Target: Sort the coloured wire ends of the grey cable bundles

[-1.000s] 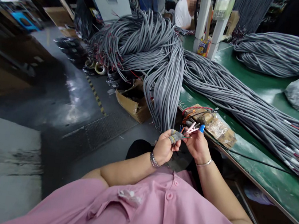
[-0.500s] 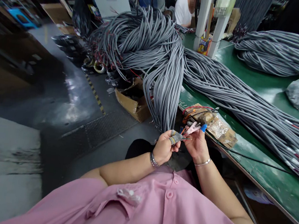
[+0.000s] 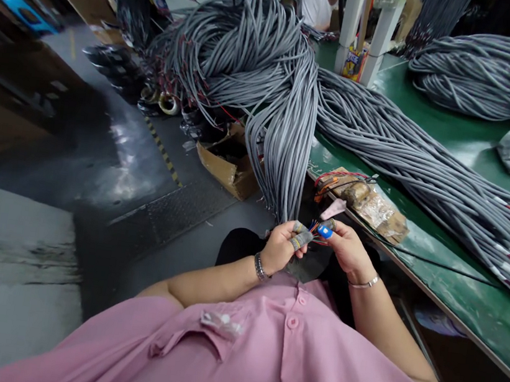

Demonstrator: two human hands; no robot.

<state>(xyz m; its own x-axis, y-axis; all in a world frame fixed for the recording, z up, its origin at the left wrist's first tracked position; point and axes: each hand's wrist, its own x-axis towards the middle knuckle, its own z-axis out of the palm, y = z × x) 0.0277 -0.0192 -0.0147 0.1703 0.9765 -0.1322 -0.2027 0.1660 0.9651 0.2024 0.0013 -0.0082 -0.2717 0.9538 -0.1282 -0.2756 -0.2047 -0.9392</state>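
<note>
In the head view my left hand [image 3: 283, 245], with grey knitted covers on its thumb and a finger, is closed round the end of a grey cable. Thin coloured wires [image 3: 314, 226] fan out of that end towards the right. My right hand [image 3: 346, 248] wears a blue cover and a grey one on its fingertips and pinches at these wires. Just beyond the right fingers is a pink flat piece [image 3: 334, 209], apart from the hand. A hanging bundle of grey cables [image 3: 284, 163] comes down close behind my left hand.
More grey cables [image 3: 405, 151] lie along the green table [image 3: 455, 242]. On its near edge rests a taped cardboard piece [image 3: 381, 215] with wires. A cardboard box [image 3: 225, 168] stands on the floor. A person in white [image 3: 315, 1] sits behind the table.
My right hand has turned from palm-up and partly open beside the pink piece to a pinch on the wires. My left hand keeps its hold. The view has tilted slightly down.
</note>
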